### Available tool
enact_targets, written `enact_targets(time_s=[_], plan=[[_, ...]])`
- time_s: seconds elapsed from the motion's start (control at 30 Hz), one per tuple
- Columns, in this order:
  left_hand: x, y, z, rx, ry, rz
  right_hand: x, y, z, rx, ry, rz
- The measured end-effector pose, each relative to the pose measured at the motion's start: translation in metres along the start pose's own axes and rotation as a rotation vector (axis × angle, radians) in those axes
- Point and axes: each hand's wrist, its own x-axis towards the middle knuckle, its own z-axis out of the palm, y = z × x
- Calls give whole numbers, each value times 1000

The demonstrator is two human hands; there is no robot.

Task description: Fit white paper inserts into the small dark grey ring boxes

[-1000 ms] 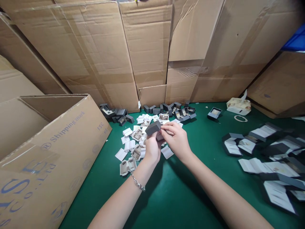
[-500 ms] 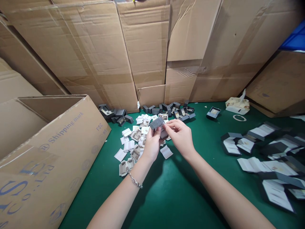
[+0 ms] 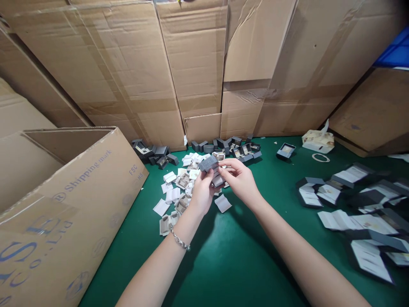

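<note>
A small dark grey hinged box (image 3: 209, 163) is held up over the middle of the table, its lid raised and a pale inside partly showing. My left hand (image 3: 203, 189) is closed round it from the left, thumb on the front. From the right, my right hand (image 3: 239, 179) pinches at the box's open side with thumb and forefinger; whether a thin insert is between them I cannot make out. Beneath and behind my hands lies a heap of white and grey paper inserts (image 3: 182, 181). One loose white insert (image 3: 223, 204) lies just below the box.
A large shipping carton (image 3: 96, 187) stands at left. Dark small boxes (image 3: 246, 151) line the back, against cardboard walls. At right are a single open box (image 3: 285, 151), a tissue pack (image 3: 318, 140), a tape ring (image 3: 321, 157) and several open boxes (image 3: 370, 251).
The box in my hands has tilted and opened a little wider, showing more of its pale inside. My right hand has shifted slightly left.
</note>
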Motion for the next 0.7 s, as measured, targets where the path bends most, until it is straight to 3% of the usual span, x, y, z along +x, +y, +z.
enact_targets(time_s=[0.27,0.43,0.7], plan=[[7,10,-10,123,-36,-83,7,11,-12,-169,-172,-82],[10,7,-12,203,-61,-32,8,13,-15,-152,-238,-14],[11,4,-19,254,-122,1,9,5,-15,-5,-225,181]])
